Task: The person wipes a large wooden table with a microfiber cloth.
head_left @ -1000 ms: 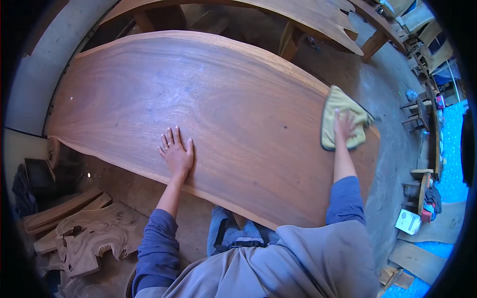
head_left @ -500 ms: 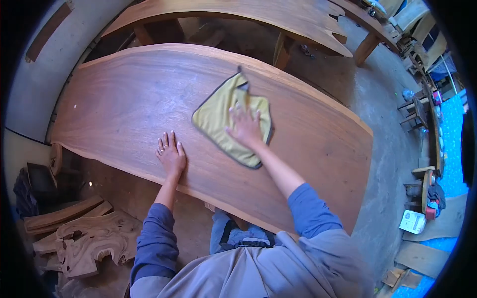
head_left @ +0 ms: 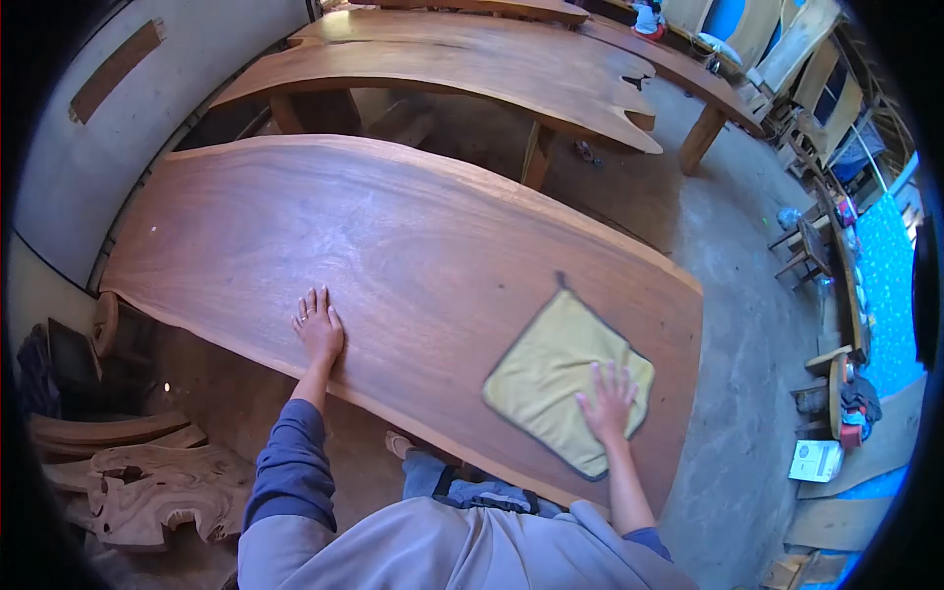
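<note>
A large brown wooden slab tabletop [head_left: 413,285] with pale natural edges spreads out in front of me. On its right part lies a yellow-green cloth [head_left: 546,379] with a dark border, spread nearly flat with some creases. My right hand [head_left: 610,401] rests flat on the right side of this cloth, fingers stretched out and apart. Left of the cloth, close to the near edge, my left hand [head_left: 320,329] lies palm down on the bare wood. Its fingers are extended, and a ring shows on one of them.
Behind the slab stands another long wooden table [head_left: 442,69] on thick legs. Carved wood pieces [head_left: 162,492] lie on the floor at lower left. A white box [head_left: 816,460] and a small stool [head_left: 806,246] are to the right. A person [head_left: 649,20] is far back.
My right hand and the cloth have slid right and nearer to me, and the cloth lies flatter. My left hand stays on the wood near the same edge. The view has tilted upward slightly.
</note>
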Demonstrator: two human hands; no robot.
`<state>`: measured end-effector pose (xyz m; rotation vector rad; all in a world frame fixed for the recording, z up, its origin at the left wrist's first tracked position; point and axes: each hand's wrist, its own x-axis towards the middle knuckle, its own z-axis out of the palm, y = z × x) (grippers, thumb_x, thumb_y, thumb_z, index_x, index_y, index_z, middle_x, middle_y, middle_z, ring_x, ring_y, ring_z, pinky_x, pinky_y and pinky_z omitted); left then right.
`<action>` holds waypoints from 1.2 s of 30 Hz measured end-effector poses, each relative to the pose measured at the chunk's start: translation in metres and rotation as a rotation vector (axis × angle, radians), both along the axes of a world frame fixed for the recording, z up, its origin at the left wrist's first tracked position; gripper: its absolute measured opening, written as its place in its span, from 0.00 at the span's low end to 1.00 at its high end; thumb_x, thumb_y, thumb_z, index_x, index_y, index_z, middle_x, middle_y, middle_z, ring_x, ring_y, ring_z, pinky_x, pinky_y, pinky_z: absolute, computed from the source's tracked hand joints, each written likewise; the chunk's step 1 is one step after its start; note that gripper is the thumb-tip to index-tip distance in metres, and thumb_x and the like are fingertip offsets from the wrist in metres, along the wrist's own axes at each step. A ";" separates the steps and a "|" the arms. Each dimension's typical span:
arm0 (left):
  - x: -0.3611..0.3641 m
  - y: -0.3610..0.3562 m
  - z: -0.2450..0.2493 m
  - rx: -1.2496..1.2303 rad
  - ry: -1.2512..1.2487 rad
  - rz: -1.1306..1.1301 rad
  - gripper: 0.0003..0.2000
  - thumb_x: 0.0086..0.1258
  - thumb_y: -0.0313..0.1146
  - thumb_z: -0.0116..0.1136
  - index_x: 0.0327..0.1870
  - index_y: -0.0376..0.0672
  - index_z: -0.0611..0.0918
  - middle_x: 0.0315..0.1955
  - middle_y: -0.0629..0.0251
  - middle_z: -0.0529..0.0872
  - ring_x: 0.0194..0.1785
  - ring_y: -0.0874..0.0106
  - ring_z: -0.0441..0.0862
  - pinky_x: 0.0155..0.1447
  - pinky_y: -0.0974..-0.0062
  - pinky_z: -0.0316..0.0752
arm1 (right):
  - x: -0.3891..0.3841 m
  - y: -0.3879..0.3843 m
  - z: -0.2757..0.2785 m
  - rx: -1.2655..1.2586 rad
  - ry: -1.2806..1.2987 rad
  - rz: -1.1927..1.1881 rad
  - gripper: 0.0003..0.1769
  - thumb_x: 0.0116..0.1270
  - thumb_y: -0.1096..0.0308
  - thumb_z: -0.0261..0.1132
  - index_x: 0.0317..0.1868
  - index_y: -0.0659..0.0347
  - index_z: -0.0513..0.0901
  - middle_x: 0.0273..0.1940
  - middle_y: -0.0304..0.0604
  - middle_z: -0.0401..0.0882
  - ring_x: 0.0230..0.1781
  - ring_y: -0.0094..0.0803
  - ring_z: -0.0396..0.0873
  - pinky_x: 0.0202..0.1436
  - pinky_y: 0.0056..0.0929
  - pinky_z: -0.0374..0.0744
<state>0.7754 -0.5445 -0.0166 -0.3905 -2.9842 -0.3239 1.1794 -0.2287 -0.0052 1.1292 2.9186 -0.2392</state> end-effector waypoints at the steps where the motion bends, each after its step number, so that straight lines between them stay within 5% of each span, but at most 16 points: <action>1: -0.002 0.000 -0.002 0.005 0.006 -0.001 0.23 0.68 0.39 0.40 0.65 0.55 0.64 0.67 0.64 0.61 0.69 0.59 0.54 0.68 0.48 0.45 | 0.014 0.015 -0.004 0.006 -0.003 -0.093 0.39 0.59 0.41 0.54 0.69 0.42 0.56 0.71 0.41 0.48 0.72 0.48 0.40 0.68 0.60 0.38; 6: -0.005 0.009 -0.009 0.016 0.033 0.028 0.23 0.68 0.39 0.40 0.65 0.51 0.65 0.66 0.59 0.61 0.69 0.57 0.56 0.67 0.49 0.49 | 0.012 0.073 -0.005 0.045 0.122 -0.500 0.40 0.60 0.39 0.53 0.70 0.43 0.52 0.70 0.55 0.44 0.68 0.61 0.46 0.65 0.65 0.41; 9: 0.003 0.014 -0.006 -0.006 0.057 0.042 0.23 0.68 0.40 0.41 0.64 0.49 0.65 0.65 0.57 0.62 0.68 0.56 0.56 0.67 0.49 0.50 | -0.019 0.073 0.005 -0.018 -0.062 -0.379 0.40 0.60 0.37 0.52 0.70 0.37 0.50 0.71 0.54 0.39 0.69 0.60 0.44 0.66 0.66 0.37; 16: 0.001 0.019 -0.009 0.013 0.003 0.060 0.24 0.68 0.42 0.41 0.65 0.50 0.63 0.66 0.58 0.61 0.69 0.56 0.55 0.67 0.49 0.48 | -0.122 0.006 0.004 -0.048 -0.016 0.048 0.46 0.56 0.27 0.44 0.70 0.43 0.51 0.71 0.53 0.39 0.70 0.57 0.44 0.66 0.64 0.33; 25: 0.002 0.035 -0.009 -0.010 -0.096 0.007 0.30 0.66 0.49 0.41 0.69 0.49 0.57 0.69 0.58 0.54 0.72 0.56 0.46 0.69 0.46 0.40 | -0.183 -0.124 -0.013 -0.116 0.068 0.629 0.47 0.54 0.28 0.49 0.70 0.43 0.52 0.70 0.54 0.45 0.64 0.63 0.56 0.64 0.69 0.40; 28: -0.002 0.033 -0.018 -0.014 -0.055 -0.109 0.29 0.66 0.50 0.43 0.68 0.51 0.59 0.69 0.61 0.55 0.71 0.56 0.48 0.68 0.44 0.42 | -0.186 -0.165 -0.015 -0.098 0.130 0.767 0.49 0.51 0.28 0.51 0.70 0.42 0.50 0.70 0.54 0.46 0.65 0.63 0.53 0.64 0.69 0.40; 30: -0.006 0.039 -0.021 0.002 -0.058 -0.132 0.29 0.66 0.50 0.43 0.67 0.52 0.60 0.69 0.61 0.55 0.71 0.56 0.48 0.68 0.44 0.41 | -0.184 -0.178 -0.008 -0.119 0.079 0.805 0.50 0.50 0.30 0.55 0.70 0.44 0.53 0.69 0.55 0.48 0.69 0.58 0.44 0.63 0.70 0.39; 36: -0.031 0.055 -0.025 0.007 -0.084 -0.189 0.29 0.66 0.49 0.42 0.68 0.53 0.59 0.69 0.60 0.55 0.72 0.56 0.47 0.68 0.44 0.39 | -0.153 -0.164 -0.012 -0.110 0.101 0.650 0.48 0.48 0.48 0.68 0.69 0.42 0.54 0.69 0.49 0.49 0.69 0.56 0.44 0.64 0.66 0.49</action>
